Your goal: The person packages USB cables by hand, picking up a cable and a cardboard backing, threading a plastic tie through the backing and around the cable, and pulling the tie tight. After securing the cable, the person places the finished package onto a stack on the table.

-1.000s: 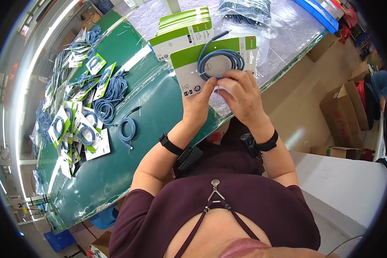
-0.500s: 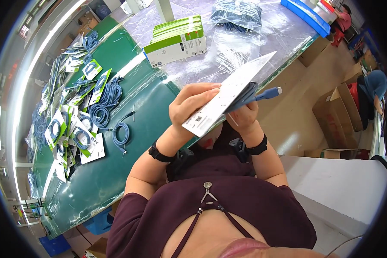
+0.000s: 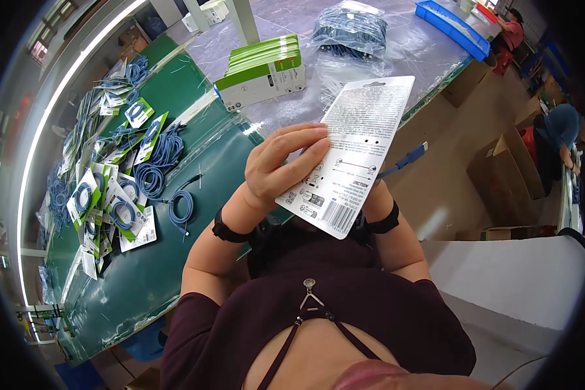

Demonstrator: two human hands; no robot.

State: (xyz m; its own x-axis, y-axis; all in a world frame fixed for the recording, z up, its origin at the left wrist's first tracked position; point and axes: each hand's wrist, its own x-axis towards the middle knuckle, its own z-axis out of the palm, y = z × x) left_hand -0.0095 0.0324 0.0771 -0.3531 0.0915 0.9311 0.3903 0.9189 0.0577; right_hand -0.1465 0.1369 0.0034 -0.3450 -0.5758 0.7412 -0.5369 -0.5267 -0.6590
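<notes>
A white cardboard packaging card (image 3: 354, 153), its printed back facing me, is held upright and slanted above my lap. My left hand (image 3: 286, 159) grips the card's left edge, with fingers across its face. Behind the card, my right hand (image 3: 374, 198) is mostly hidden; only part of it shows past the right edge, and what its fingers do cannot be seen. A blue cable's plug end (image 3: 409, 159) sticks out to the right from behind the card. The rest of that cable is hidden by the card.
Blue cables on green-and-white cards (image 3: 120, 201) lie heaped on the green table (image 3: 227, 188) at left. A coiled cable (image 3: 182, 205) lies beside them. Beyond stand a stack of cards (image 3: 266, 78), bagged cables (image 3: 351, 29) and a blue tray (image 3: 452, 29). Cardboard boxes (image 3: 507, 172) and co-workers are at right.
The card has turned so its printed back faces me, now covering the cable coil and most of my right hand. My left hand has shifted slightly left with it.
</notes>
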